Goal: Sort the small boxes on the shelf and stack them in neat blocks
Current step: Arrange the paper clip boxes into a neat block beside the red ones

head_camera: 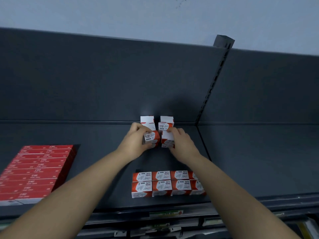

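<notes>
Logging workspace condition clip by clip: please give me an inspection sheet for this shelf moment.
Surface: dark grey shelf.
Job's things: front block of paper-clip boxes, two tidy rows; by the back panel, the left box and right box are in hand, with the back boxes behind them.
Clutter: flat red boxes, stacked at the left.
Grippers: left hand grips the left box; right hand grips the right box.
Cables: nothing seen.
Surroundings: slotted upright, pale wall above, label strip below.
</notes>
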The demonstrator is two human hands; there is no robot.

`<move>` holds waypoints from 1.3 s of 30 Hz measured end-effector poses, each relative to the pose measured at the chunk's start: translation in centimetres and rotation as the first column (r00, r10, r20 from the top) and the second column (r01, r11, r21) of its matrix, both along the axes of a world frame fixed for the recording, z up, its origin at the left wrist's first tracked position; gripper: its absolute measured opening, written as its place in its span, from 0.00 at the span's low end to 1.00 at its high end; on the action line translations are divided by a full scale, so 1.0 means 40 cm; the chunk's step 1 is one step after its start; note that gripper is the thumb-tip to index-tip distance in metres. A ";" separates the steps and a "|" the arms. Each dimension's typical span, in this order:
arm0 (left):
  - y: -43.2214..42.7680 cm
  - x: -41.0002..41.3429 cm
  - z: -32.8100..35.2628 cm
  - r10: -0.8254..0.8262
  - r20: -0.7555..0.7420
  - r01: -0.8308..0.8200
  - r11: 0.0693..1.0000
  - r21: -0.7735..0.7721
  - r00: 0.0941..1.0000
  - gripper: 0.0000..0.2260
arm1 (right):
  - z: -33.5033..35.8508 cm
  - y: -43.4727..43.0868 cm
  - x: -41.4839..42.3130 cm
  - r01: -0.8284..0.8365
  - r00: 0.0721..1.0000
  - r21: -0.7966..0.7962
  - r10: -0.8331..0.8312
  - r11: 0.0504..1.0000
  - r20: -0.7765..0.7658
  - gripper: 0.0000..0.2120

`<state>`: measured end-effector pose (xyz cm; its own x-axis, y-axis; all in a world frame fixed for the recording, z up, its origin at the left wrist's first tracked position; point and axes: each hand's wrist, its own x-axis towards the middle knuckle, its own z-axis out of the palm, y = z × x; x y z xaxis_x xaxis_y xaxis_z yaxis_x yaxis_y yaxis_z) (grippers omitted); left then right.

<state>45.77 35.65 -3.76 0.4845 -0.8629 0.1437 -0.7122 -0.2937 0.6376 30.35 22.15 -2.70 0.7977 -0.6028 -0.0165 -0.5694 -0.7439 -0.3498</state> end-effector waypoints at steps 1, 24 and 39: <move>0.001 -0.003 -0.003 0.003 0.002 -0.003 1.000 -0.015 1.000 0.21 | -0.005 -0.001 0.001 0.012 1.000 -0.019 -0.012 1.000 -0.003 0.29; 0.057 -0.063 0.149 -0.136 -0.738 -0.169 0.931 -0.323 0.661 0.14 | 0.143 0.039 -0.087 -0.082 0.779 0.660 -0.365 0.747 0.510 0.14; 0.067 -0.157 0.221 -0.182 -0.824 -0.148 0.941 -0.304 0.537 0.22 | 0.209 0.083 -0.138 -0.213 0.696 0.753 -0.445 0.622 0.564 0.13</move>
